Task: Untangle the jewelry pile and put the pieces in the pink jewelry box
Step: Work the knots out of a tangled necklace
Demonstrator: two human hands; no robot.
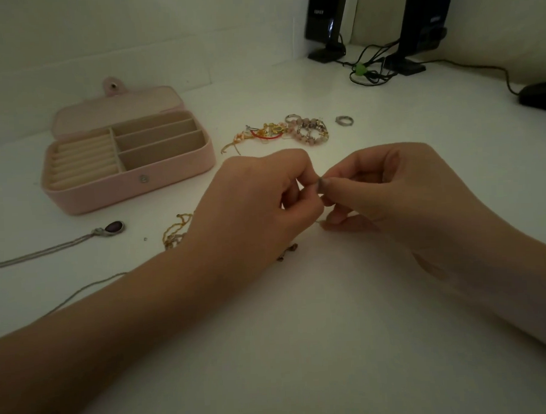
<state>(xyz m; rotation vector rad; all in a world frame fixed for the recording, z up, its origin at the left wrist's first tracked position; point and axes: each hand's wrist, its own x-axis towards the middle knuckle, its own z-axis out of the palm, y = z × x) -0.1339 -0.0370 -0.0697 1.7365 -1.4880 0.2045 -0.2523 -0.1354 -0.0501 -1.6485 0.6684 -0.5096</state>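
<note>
The piece pinched between the left hand (pixel 259 204) and right hand (pixel 387 195) was too small to identify; the open pink jewelry box (pixel 130 188) sat beyond, leftward.

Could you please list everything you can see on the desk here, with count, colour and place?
jewelry box: one, pink, open, left on the desk; beige compartments look empty
jewelry pile: one, pink beads, gold and red pieces, behind the hands
ring: one, silver, alone right of the pile
pendant: one, dark stone, silver chain trailing left, in front of the box
gold chain: one, beside the left wrist
speakers: two, black, back right
cables: black, green tie, between the speakers
mouse: one, black, far right edge
desk: one, white
left hand: pinches a small grey piece at centre
right hand: pinches the same piece
</note>
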